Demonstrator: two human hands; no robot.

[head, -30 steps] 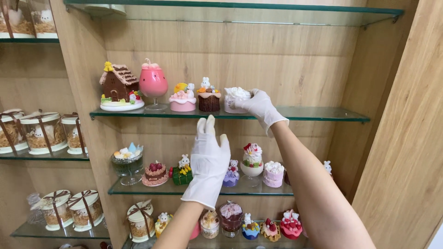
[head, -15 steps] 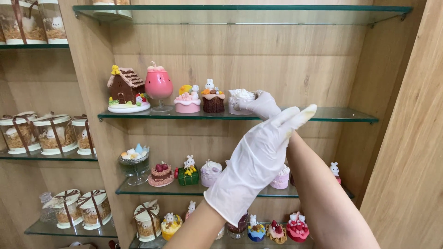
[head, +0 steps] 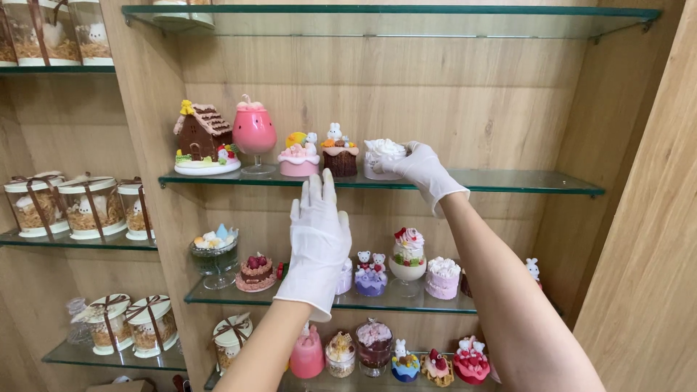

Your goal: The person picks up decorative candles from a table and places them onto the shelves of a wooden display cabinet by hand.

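Head view: right hand [head: 421, 168] grips white cupcake [head: 380, 156].

Left glove [head: 317, 243] hides cake behind; white cup [head: 382, 157] part-covered by right fingers [head: 406, 163].

A small white cream-topped cupcake candle [head: 382, 157] stands upright on the upper glass shelf [head: 523, 181].

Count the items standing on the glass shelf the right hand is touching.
5: brown house far left, pink goblet, pink cake, brown cupcake, and the white cup in the right hand. None looks hidden.
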